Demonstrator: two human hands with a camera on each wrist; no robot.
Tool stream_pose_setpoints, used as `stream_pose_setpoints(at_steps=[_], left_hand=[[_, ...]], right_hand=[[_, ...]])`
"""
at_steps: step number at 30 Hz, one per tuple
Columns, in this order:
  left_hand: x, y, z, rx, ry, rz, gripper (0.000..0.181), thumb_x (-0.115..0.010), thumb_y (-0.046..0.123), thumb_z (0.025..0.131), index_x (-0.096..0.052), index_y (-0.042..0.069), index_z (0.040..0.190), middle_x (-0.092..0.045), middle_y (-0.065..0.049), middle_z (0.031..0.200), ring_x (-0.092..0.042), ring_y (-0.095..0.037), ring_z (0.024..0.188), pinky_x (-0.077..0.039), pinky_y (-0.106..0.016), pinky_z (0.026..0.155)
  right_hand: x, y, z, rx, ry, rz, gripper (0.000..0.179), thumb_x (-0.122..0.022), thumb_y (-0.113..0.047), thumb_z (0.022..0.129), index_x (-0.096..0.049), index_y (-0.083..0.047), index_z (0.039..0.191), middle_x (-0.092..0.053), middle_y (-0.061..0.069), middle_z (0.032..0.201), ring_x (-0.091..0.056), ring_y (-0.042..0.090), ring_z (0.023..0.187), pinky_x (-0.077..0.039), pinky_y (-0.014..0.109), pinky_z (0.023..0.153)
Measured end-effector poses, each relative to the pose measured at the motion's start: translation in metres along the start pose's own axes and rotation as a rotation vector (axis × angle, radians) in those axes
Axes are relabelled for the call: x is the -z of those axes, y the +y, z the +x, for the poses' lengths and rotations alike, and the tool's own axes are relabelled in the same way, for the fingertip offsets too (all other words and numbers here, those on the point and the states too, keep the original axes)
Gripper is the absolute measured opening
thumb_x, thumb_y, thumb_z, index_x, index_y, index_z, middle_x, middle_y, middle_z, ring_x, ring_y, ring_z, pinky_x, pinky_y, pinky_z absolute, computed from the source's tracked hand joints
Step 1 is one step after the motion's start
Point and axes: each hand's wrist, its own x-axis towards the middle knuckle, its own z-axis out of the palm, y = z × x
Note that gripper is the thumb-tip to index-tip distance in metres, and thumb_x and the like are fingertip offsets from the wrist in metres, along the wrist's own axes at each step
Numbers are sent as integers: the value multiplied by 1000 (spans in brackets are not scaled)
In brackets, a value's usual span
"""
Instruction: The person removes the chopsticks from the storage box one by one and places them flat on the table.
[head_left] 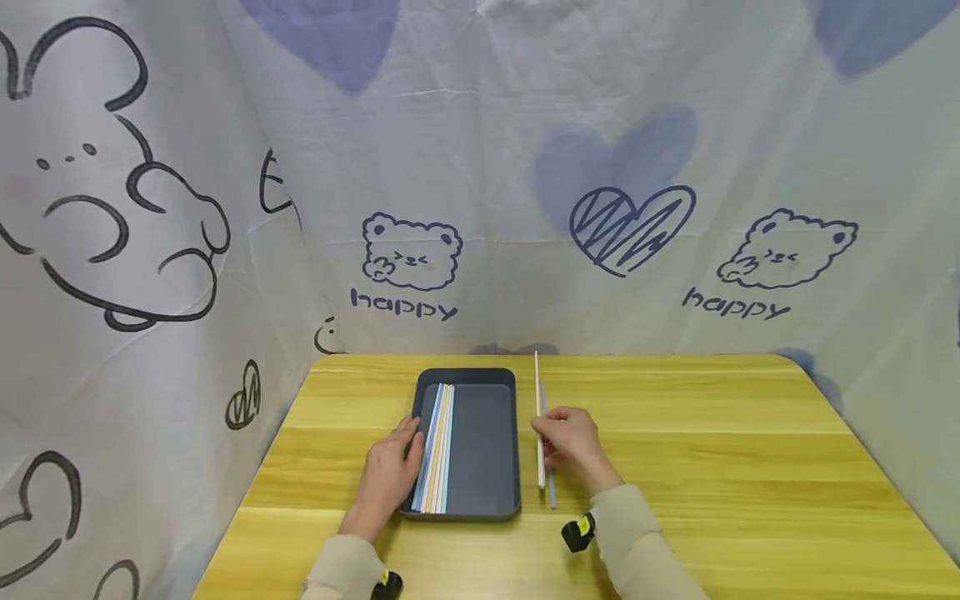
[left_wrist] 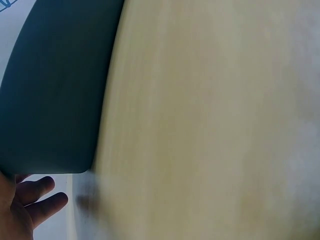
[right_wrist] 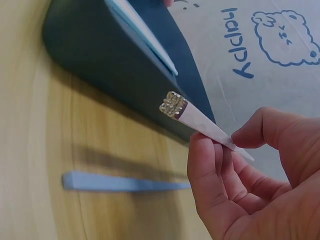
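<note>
My right hand (head_left: pixel 573 437) pinches a pale pink chopstick (right_wrist: pixel 202 122) between thumb and fingers, raised above the table to the right of the tray. Glittery beads cover its thick end. Beneath it, a blue chopstick (right_wrist: pixel 120 183) lies on the table. The dark grey rectangular tray (head_left: pixel 483 450) holds several chopsticks (head_left: pixel 435 454) in blue, cream, white and light blue, side by side along its left wall. My left hand (head_left: pixel 390 471) rests at the tray's left edge, its fingers fairly straight in the left wrist view; part of it is hidden there.
The wooden table (head_left: pixel 712 450) carries the tray and stretches off to the right. Behind and at the left hangs a white cloth (head_left: pixel 487 167) printed with hearts, bears and the word happy. It meets the table's back edge.
</note>
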Motion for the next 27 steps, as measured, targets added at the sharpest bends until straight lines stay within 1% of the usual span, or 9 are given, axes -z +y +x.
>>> stream_pose_setpoints(at_steps=[5,9,16,23,27], left_hand=[[1,0,0,4,-4,5,37,-65,16,105,-68,-5,135,-65,-25,140,-66,-40,130,-56,-53,105],[1,1,1,21,-19,-1,38,-64,18,106,-67,-5,137,-64,-24,143,-64,-39,132,-55,-53,107],[2,1,1,22,-15,-11,38,-65,17,105,-67,-5,137,-63,-24,144,-64,-39,132,-55,-53,106],[2,1,1,17,-15,-8,38,-65,17,105,-67,-5,136,-64,-24,143,-64,-39,131,-56,-53,106],[2,1,2,6,-9,-9,38,-66,16,105,-67,-5,136,-65,-24,142,-65,-39,131,-56,-53,105]], right_hand=[[6,4,1,-7,13,-47,19,-69,-12,86,-71,2,99,-65,5,66,-59,12,54,-58,27,48],[10,6,1,-11,13,-54,20,-69,-11,86,-71,2,100,-66,6,69,-61,13,56,-58,28,49],[16,9,3,-31,19,-70,21,-70,-12,88,-72,2,103,-70,9,74,-63,14,59,-60,29,51],[20,14,6,-48,22,-70,23,-71,-11,88,-71,4,105,-66,7,70,-61,13,56,-62,32,52],[22,20,8,-63,25,-79,25,-70,-10,88,-71,4,108,-65,6,70,-62,14,58,-63,33,54]])
